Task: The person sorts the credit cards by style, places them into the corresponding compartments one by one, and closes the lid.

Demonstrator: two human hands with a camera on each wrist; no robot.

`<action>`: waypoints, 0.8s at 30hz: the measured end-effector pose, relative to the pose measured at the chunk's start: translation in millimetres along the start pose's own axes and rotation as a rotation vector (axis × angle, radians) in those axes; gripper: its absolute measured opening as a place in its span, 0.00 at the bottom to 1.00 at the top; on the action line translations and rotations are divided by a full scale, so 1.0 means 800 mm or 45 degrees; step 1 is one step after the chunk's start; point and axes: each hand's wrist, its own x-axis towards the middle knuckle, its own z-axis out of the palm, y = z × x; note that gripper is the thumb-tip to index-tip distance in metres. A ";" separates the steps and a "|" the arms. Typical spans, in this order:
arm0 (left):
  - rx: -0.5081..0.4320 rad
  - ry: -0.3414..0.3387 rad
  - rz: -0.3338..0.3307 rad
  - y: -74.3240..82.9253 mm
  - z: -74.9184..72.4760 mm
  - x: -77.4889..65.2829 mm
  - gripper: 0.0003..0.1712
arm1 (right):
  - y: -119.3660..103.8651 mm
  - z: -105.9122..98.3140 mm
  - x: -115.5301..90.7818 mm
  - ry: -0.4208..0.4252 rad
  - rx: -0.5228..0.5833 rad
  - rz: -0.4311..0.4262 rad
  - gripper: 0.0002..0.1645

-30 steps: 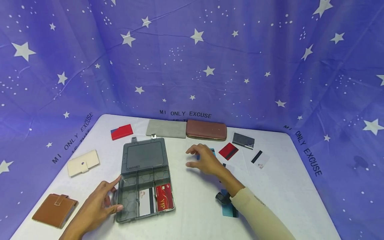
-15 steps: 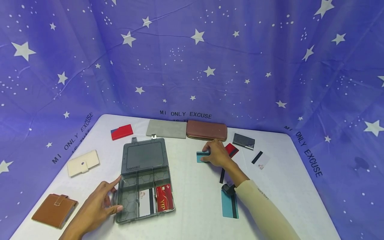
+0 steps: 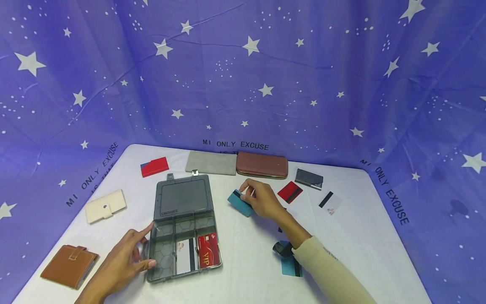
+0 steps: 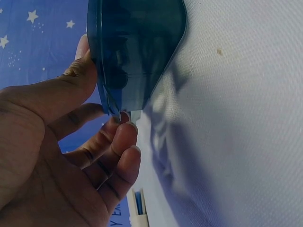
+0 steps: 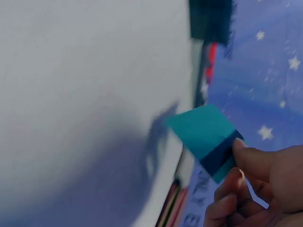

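Observation:
My right hand (image 3: 262,200) pinches a teal card (image 3: 239,203) with a dark stripe by one edge; in the right wrist view the card (image 5: 206,139) is raised over the tablecloth, thumb on its stripe. At the left side of a grey see-through compartment box (image 3: 163,253), my left hand (image 3: 121,259) grips the wall, thumb over the rim; the left wrist view shows the box's side (image 4: 137,52) close up. The box's lid (image 3: 184,196) lies folded back. Inside, a white striped card (image 3: 184,255) fills the middle front compartment and a red VIP card (image 3: 208,250) the right one.
Right of the box lie a red card (image 3: 290,192), a white card (image 3: 331,203) and a teal card (image 3: 291,267) partly under the right wrist. Wallets and card holders ring the table: brown (image 3: 70,267), cream (image 3: 105,207), red (image 3: 154,167), grey (image 3: 211,163), maroon (image 3: 262,164), dark grey (image 3: 309,179).
My right hand reached the teal card near the back, picked it up and has brought it left toward the box, turning it. My left hand and the box have stayed in place.

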 end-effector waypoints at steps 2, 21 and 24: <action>-0.001 -0.009 -0.007 0.000 0.000 0.000 0.55 | -0.014 0.004 -0.004 -0.013 0.058 -0.045 0.10; 0.005 -0.080 -0.101 0.002 -0.002 0.000 0.55 | -0.142 0.114 -0.047 -0.404 0.550 -0.081 0.18; -0.003 -0.085 -0.105 0.002 -0.002 0.000 0.55 | -0.154 0.135 -0.051 -0.382 0.458 -0.035 0.17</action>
